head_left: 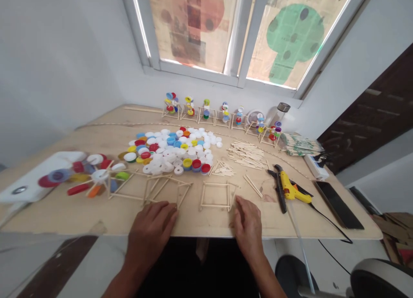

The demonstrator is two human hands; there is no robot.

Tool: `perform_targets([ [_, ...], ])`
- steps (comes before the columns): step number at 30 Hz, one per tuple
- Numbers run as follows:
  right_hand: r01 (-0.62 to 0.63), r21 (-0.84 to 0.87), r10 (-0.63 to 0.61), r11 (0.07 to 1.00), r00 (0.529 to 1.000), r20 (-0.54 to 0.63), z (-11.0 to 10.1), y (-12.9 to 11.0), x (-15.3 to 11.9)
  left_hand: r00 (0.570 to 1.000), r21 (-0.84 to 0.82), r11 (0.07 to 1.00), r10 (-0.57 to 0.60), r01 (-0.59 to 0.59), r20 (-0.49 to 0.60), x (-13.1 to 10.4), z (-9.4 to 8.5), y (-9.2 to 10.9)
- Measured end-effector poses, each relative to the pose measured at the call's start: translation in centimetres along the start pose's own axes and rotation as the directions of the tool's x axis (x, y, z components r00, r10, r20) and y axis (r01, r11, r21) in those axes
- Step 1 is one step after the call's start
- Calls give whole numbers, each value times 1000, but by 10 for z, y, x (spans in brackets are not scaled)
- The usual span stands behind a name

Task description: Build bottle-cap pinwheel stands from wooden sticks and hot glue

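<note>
Wooden counter (200, 225) beneath a paper-covered window (193, 27). Left hand (151, 225): fingers close together at the near corner of the left stick frame (161, 188); whether they pinch it cannot be told. Right hand (248, 222): fingers bent and drawn together at the right side of the right stick frame (215, 183), which lies on the counter between the 2 hands; a firm grip cannot be confirmed. Rear row: 7 cap-wheel models (225, 113) on stick supports, judged complete. Far left: 1 larger cap wheel (100, 174) near the left stick frame; attachment unclear. The right stick frame bears no caps and is judged unfinished. Loose bottle caps (167, 154) and a stick pile (247, 155) remain unused; the yellow glue gun (290, 188) lies at right, unheld.
</note>
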State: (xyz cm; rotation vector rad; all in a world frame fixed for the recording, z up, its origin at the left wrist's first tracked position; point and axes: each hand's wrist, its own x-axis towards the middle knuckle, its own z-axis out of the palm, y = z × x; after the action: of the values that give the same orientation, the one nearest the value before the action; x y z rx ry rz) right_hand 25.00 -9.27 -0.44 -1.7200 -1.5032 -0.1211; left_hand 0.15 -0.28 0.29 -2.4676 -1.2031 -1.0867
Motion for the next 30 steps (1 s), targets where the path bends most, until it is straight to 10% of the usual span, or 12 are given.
perform_targets([
  [30,-132,-9,132,991,982,138,-6,-14,21,988,-230,961,-151,154,33,22,10,44],
])
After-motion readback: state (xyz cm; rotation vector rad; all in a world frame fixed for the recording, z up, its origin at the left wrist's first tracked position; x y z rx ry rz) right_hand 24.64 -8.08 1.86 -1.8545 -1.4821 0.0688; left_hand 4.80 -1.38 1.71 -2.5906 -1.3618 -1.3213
